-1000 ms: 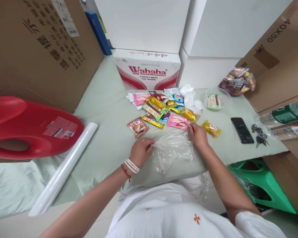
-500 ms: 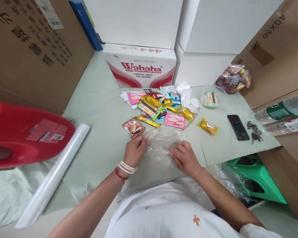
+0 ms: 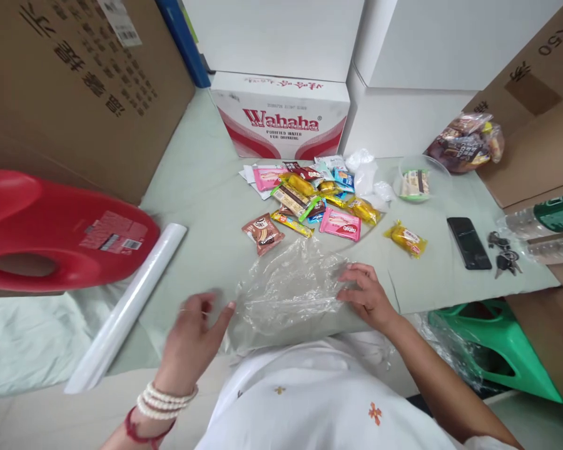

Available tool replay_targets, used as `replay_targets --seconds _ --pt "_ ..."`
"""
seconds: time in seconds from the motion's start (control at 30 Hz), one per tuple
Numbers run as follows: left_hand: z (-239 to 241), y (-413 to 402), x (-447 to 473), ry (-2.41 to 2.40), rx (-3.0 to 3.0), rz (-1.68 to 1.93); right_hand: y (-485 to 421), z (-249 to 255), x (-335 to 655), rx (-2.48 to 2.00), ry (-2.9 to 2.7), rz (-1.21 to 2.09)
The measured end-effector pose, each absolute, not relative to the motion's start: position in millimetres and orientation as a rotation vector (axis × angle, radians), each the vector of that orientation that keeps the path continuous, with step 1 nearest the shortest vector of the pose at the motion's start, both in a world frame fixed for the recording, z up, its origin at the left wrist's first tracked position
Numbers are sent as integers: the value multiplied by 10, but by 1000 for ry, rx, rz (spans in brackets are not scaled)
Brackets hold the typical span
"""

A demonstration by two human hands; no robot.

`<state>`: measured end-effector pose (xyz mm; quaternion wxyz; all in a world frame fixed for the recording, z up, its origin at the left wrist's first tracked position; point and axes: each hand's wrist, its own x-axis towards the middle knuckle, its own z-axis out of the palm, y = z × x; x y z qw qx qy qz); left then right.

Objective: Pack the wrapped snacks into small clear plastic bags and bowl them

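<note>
A clear plastic bag (image 3: 286, 294) lies crinkled on the cloth-covered table in front of me. My left hand (image 3: 194, 334) is off to its left, thumb and fingers apart, with nothing visible in it; its fingertips are slightly blurred. At the bag's right edge, my right hand (image 3: 366, 297) touches the film with its fingers spread. Just beyond the bag is a pile of wrapped snacks, including a brown cookie packet (image 3: 263, 234), a pink packet (image 3: 340, 224) and a green-edged bar (image 3: 294, 201). One yellow-wrapped snack (image 3: 406, 239) sits apart on the right.
A white-and-red Wahaha box (image 3: 281, 122) stands behind the snacks. Left are a red jug (image 3: 70, 231) and a white roll (image 3: 131, 306). Right are a clear bowl (image 3: 443, 181), a phone (image 3: 469, 242), keys (image 3: 507, 256) and bottles (image 3: 560, 215). A green stool (image 3: 511, 350) stands below the table edge.
My left hand has let go of the bag and moved left and toward me, its fingers opening. The bag now lies spread wider; my right hand's fingers have loosened at its edge.
</note>
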<state>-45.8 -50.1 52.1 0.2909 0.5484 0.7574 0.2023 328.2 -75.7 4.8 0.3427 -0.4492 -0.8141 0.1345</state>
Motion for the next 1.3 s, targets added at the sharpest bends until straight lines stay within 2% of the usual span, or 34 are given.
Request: replay_targets --seconds 0.07,0.13,0.2,0.27,0.4,0.57,0.7,0.87,0.97,1.07,1.2,1.3 --pt "667 -466 -439 2033 2112 748 -613 111 3355 -1139 -2162 364" --pt "743 -347 -265 1534 2679 833 -479 196 3416 -1106 -2216 373" --pt "683 -171 24 841 2930 653 -380 294 3477 -1086 -2273 380" --pt "485 7 329 583 2955 433 -346 380 3552 -1124 -2294 381" --pt "-26 126 685 859 2841 158 -526 378 3664 -1396 -1872 415" --pt "-236 -83 726 1031 2792 213 -807 132 3403 -1362 -1031 1030" --pt "-204 -115 699 1139 2750 237 -805 131 3238 -1546 -938 1330" --pt "-189 -99 557 1287 2698 247 -1003 254 3707 -1802 -1094 1418" --pt "-180 -146 479 1312 2683 264 -1053 342 4098 -1971 -1214 1314" --pt "-180 -192 460 1314 2685 267 -716 460 4186 -2081 -1520 911" --pt "-179 -208 482 1315 2691 268 179 537 3760 -2063 -2018 490" --pt "-156 -201 480 1295 2684 276 664 508 3399 -2223 -2200 433"
